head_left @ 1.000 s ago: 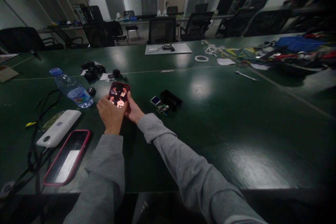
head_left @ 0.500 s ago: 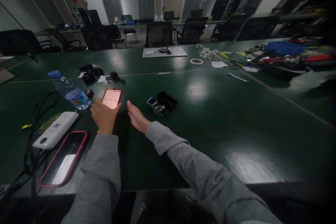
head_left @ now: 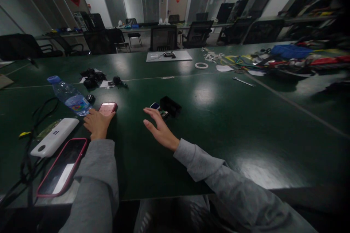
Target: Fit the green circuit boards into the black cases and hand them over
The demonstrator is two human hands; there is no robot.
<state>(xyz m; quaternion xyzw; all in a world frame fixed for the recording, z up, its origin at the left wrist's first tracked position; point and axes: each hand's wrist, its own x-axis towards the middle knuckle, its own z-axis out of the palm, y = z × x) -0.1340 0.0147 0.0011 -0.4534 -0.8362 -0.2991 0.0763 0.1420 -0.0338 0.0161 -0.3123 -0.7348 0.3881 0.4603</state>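
Observation:
My left hand (head_left: 97, 123) is at the near edge of a small red-framed phone (head_left: 107, 108) with a lit pinkish screen, thumb along its right side and fingers at its left; the phone lies low over the green table. My right hand (head_left: 161, 127) is raised over the table, thumb and fingers apart, holding nothing. Just beyond its fingertips lie a small circuit board with a screen (head_left: 155, 106) and an open black case (head_left: 170, 106); the hand partly covers the board.
To the left are a tilted plastic bottle (head_left: 71, 97), a white power bank (head_left: 54, 137), a larger red-edged phone (head_left: 62, 167) and black cables (head_left: 28, 160). Farther off are black parts (head_left: 93, 78), a white ring (head_left: 201, 66), a wrench (head_left: 244, 82) and a wire heap (head_left: 290, 56).
The small phone has tipped from facing me to lying flatter, with my left hand still at it. My right hand has moved right, towards the circuit board, and its thumb has spread.

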